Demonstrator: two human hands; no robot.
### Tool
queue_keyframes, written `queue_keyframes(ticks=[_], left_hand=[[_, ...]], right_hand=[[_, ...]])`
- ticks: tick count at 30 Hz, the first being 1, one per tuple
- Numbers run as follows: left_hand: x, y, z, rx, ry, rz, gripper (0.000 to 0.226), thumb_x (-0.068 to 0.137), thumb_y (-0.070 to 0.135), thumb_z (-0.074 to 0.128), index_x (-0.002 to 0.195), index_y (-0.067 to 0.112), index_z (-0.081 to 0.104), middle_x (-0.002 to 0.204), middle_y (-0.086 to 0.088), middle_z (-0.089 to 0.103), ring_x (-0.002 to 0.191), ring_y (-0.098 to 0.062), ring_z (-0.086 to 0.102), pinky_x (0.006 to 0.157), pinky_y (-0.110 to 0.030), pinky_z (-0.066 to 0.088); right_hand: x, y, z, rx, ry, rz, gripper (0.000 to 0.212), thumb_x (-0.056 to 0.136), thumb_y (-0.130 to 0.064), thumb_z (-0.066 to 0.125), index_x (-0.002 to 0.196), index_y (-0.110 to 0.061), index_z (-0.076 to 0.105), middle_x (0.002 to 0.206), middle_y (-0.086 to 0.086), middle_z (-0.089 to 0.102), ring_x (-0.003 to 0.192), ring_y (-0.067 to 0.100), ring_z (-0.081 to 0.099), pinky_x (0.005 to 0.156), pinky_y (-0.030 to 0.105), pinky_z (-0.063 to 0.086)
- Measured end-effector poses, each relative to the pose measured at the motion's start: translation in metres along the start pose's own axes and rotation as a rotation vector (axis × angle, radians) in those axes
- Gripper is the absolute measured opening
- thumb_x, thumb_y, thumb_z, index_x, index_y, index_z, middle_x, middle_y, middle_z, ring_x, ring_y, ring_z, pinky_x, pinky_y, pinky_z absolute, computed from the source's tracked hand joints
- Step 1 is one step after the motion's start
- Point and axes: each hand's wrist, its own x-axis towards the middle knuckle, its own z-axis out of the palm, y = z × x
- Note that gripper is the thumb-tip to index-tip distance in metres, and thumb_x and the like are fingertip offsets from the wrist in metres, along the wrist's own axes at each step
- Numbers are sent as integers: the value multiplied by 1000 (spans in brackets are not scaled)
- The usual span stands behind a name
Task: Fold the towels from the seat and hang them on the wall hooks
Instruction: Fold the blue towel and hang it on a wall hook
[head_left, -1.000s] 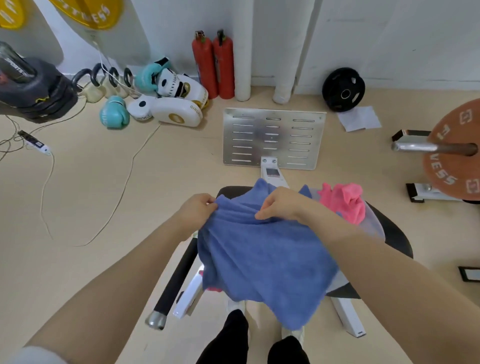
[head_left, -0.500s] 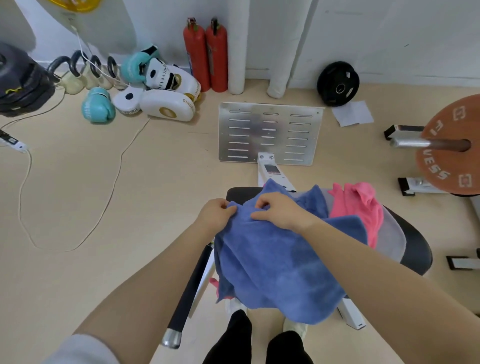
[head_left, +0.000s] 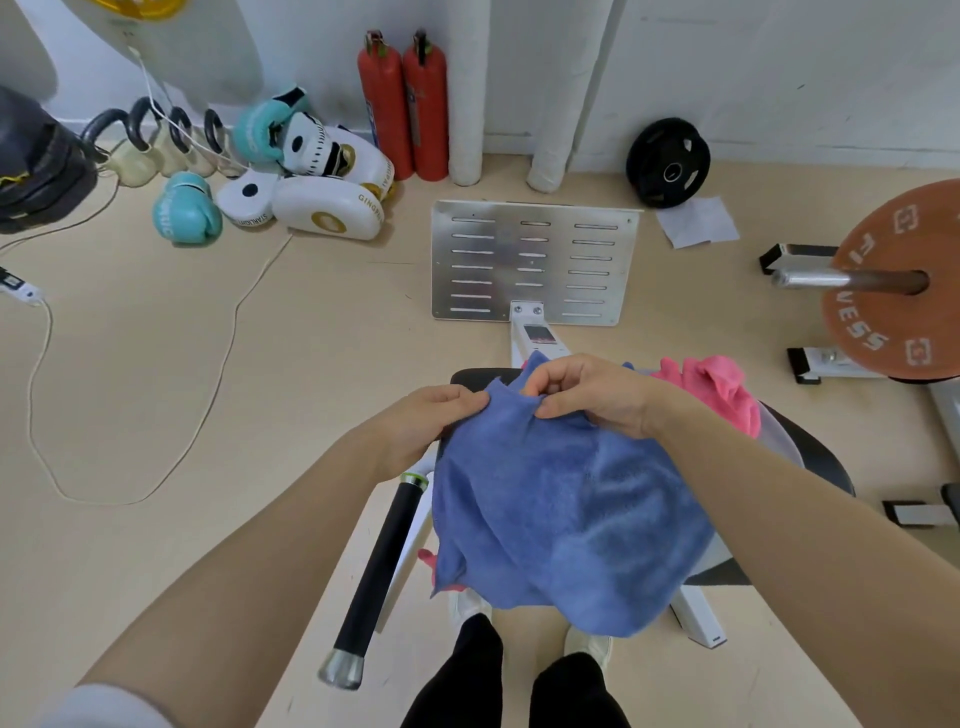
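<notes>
Beige gym floor (head_left: 311, 364) spreads beneath a black seat (head_left: 826, 467); over that seat the blue towel (head_left: 561, 509) hangs from both hands; the left hand (head_left: 421, 426) pinches its top edge, fingers curled, the right hand (head_left: 592, 395) pinches the same edge just beside it; a pink towel (head_left: 722, 389) lies on the seat right of the right fingers; two red extinguishers (head_left: 405, 104) stand well beyond.

Towel (head_left: 561, 519) over seat (head_left: 826, 467) (second towel (head_left: 722, 389) behind, right), footplate (head_left: 535, 260) beyond.
</notes>
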Motion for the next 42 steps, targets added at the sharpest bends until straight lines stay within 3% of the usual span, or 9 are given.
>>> queue_keyframes(ticks=[6, 12, 19, 25, 29, 32, 35, 39, 42], left_hand=[[-7, 3, 7, -148, 156, 91, 17, 90, 14, 58, 74, 10, 61, 75, -3, 63, 70, -17, 54, 69, -26, 46], [-8, 0, 14, -195, 305, 187, 15, 89, 7, 56, 74, 10, 56, 76, -8, 59, 69, -19, 51, 62, -26, 43], [-5, 1, 11, -180, 427, 244, 15, 83, -1, 62, 77, 13, 60, 78, -6, 64, 71, -17, 60, 67, -25, 50], [0, 1, 9, -192, 366, 259, 9, 83, -2, 62, 88, 5, 66, 84, -8, 68, 73, -10, 64, 68, -17, 53], [2, -1, 7, -182, 228, 134, 20, 90, 15, 58, 98, 1, 68, 95, -11, 70, 82, -17, 64, 81, -29, 54], [4, -2, 7, -132, 264, 145, 16, 90, 12, 58, 93, 0, 69, 92, -11, 69, 82, -20, 62, 85, -36, 52], [6, -5, 4, -176, 378, 199, 13, 89, 5, 57, 87, 9, 69, 90, -7, 69, 81, -18, 62, 81, -30, 52], [11, -23, -1, -194, 443, 130, 16, 90, 2, 52, 88, 11, 66, 90, -7, 67, 85, -23, 59, 81, -32, 49], [20, -31, 0, 14, 505, 81, 20, 88, 2, 53, 103, 13, 59, 94, -7, 66, 87, -25, 61, 81, -37, 50]], right_hand=[[2, 0, 9, -381, 118, 38, 13, 86, -16, 60, 91, -21, 71, 97, 5, 68, 93, 19, 64, 91, 34, 51], [3, -8, 41, -388, 192, -82, 32, 92, -28, 56, 93, 4, 61, 78, 9, 50, 72, 15, 45, 69, 26, 38], [25, -5, 43, -528, 458, -98, 12, 85, -13, 60, 85, -3, 66, 72, 2, 58, 66, 10, 47, 61, 21, 37], [21, -9, 36, -375, 340, -14, 19, 85, -20, 63, 80, -2, 70, 68, 3, 58, 62, 9, 50, 62, 22, 40], [18, -10, 28, -202, 328, 73, 16, 85, -18, 65, 82, -4, 72, 69, 2, 62, 65, 13, 56, 67, 25, 46], [20, -9, 23, -166, 287, 68, 9, 82, -10, 66, 80, -15, 73, 71, -3, 67, 69, 11, 61, 72, 25, 51], [25, -11, 23, -302, 297, 48, 12, 84, -16, 66, 72, -17, 67, 69, -3, 60, 68, 11, 55, 70, 27, 47], [16, 0, 10, -623, 236, 233, 46, 83, -36, 65, 53, -21, 35, 57, -6, 34, 55, 11, 34, 57, 24, 28], [-10, 13, -10, -616, 167, 431, 40, 83, -40, 64, 57, -19, 42, 65, -5, 44, 61, 12, 44, 63, 26, 35]])
